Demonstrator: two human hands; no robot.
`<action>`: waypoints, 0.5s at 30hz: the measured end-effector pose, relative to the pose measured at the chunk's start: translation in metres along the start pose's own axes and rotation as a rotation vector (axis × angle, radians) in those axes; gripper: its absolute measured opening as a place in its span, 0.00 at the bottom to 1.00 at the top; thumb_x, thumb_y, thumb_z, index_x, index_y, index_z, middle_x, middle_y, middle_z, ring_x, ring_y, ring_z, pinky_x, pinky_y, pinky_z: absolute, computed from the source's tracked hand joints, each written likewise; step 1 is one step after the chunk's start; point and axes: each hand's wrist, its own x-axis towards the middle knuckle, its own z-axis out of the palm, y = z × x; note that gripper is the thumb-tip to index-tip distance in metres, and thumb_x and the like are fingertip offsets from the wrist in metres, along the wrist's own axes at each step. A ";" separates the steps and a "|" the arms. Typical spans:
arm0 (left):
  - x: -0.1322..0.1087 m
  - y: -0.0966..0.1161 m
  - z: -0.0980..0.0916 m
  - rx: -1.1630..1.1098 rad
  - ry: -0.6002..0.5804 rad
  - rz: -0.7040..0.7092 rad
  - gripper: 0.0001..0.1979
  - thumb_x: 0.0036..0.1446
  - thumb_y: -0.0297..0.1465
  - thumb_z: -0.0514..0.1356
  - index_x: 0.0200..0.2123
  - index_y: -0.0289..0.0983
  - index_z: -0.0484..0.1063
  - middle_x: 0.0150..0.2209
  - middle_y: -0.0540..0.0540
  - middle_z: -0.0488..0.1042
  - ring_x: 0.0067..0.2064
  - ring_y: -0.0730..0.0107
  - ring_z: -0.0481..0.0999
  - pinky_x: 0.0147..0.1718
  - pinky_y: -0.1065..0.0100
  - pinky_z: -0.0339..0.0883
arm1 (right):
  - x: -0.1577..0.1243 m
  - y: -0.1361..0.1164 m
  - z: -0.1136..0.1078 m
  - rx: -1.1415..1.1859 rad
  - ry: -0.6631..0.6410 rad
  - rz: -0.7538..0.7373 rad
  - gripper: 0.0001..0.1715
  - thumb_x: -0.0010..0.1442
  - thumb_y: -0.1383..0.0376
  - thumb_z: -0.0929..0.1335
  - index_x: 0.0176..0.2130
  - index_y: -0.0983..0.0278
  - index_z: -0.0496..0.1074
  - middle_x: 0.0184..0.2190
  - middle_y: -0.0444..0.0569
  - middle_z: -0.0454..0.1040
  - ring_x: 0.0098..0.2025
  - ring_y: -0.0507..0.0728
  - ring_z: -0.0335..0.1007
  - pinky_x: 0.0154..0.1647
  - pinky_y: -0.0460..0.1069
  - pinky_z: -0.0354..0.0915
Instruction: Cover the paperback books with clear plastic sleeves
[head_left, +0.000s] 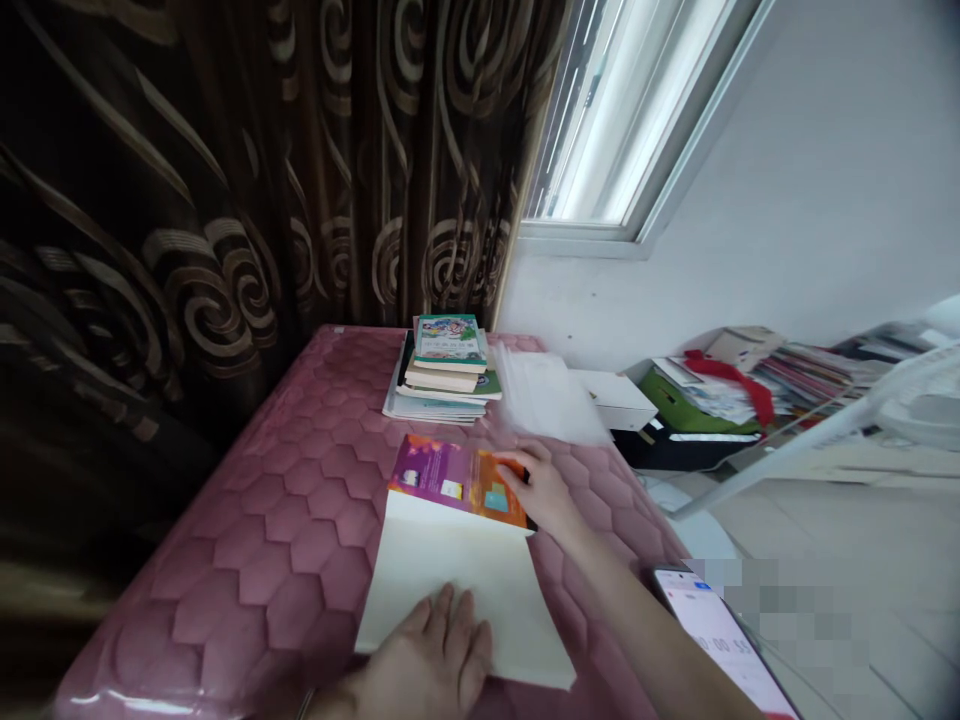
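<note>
An open book [457, 545] lies on the pink quilted mattress, its blank cream page nearest me. Beyond that page lies a purple and orange printed cover flap [442, 478]. My left hand [431, 650] rests flat on the near part of the page, fingers stretched out. At the flap's orange right end, my right hand [536, 480] touches the print with bent fingers. A small dark patch shows between its thumb and fingers, too little to name. The palm side of both hands is hidden.
A stack of books [450, 365] stands farther back on the mattress [285, 500], beside white translucent sheets [551, 395] and a white box [619, 400]. A phone [720, 640] showing a timer is at right. Patterned curtains [360, 150] hang left; a pale frame [810, 430] crosses the right.
</note>
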 end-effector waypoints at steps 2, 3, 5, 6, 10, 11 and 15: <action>-0.005 0.010 0.001 0.037 0.048 0.032 0.19 0.62 0.34 0.51 0.53 0.34 0.66 0.49 0.34 0.74 0.48 0.55 0.74 0.43 0.55 0.59 | -0.004 0.006 0.003 -0.074 -0.038 0.015 0.12 0.58 0.62 0.64 0.39 0.56 0.76 0.38 0.47 0.75 0.37 0.56 0.73 0.39 0.51 0.69; -0.006 0.015 0.002 0.055 0.073 0.038 0.18 0.62 0.34 0.51 0.52 0.34 0.67 0.48 0.36 0.75 0.47 0.56 0.75 0.43 0.55 0.59 | -0.007 0.008 0.004 -0.118 -0.052 0.018 0.13 0.59 0.62 0.63 0.38 0.56 0.77 0.38 0.48 0.75 0.36 0.56 0.73 0.38 0.51 0.69; -0.007 0.022 0.005 0.083 0.118 0.028 0.16 0.62 0.33 0.51 0.50 0.35 0.68 0.46 0.38 0.77 0.45 0.56 0.77 0.42 0.55 0.59 | -0.010 0.010 0.006 -0.222 -0.090 0.013 0.13 0.60 0.62 0.63 0.39 0.57 0.77 0.38 0.49 0.75 0.36 0.56 0.73 0.39 0.52 0.68; -0.007 0.026 0.007 0.090 0.136 0.015 0.15 0.62 0.33 0.51 0.49 0.35 0.69 0.44 0.39 0.77 0.44 0.56 0.77 0.41 0.55 0.60 | -0.011 0.008 0.006 -0.280 -0.118 0.007 0.14 0.60 0.62 0.63 0.39 0.57 0.77 0.39 0.49 0.75 0.37 0.57 0.73 0.40 0.53 0.68; -0.005 0.034 0.010 0.093 0.191 -0.048 0.13 0.61 0.32 0.52 0.46 0.36 0.70 0.43 0.40 0.78 0.42 0.56 0.78 0.41 0.55 0.61 | -0.012 -0.011 0.005 -0.476 -0.255 -0.048 0.12 0.61 0.59 0.65 0.40 0.57 0.77 0.47 0.50 0.73 0.52 0.64 0.66 0.51 0.63 0.60; -0.005 0.035 0.010 0.089 0.199 -0.060 0.13 0.61 0.33 0.52 0.46 0.36 0.70 0.43 0.40 0.78 0.43 0.56 0.78 0.42 0.55 0.61 | -0.012 -0.017 0.005 -0.488 -0.291 -0.094 0.13 0.61 0.57 0.65 0.41 0.57 0.76 0.49 0.50 0.72 0.55 0.65 0.63 0.54 0.64 0.57; -0.005 0.033 0.010 0.073 0.199 -0.068 0.14 0.61 0.34 0.53 0.47 0.37 0.70 0.45 0.39 0.77 0.45 0.55 0.77 0.44 0.55 0.61 | -0.008 -0.041 0.013 -0.443 -0.401 -0.290 0.22 0.62 0.53 0.64 0.53 0.58 0.69 0.57 0.52 0.66 0.60 0.64 0.56 0.60 0.64 0.51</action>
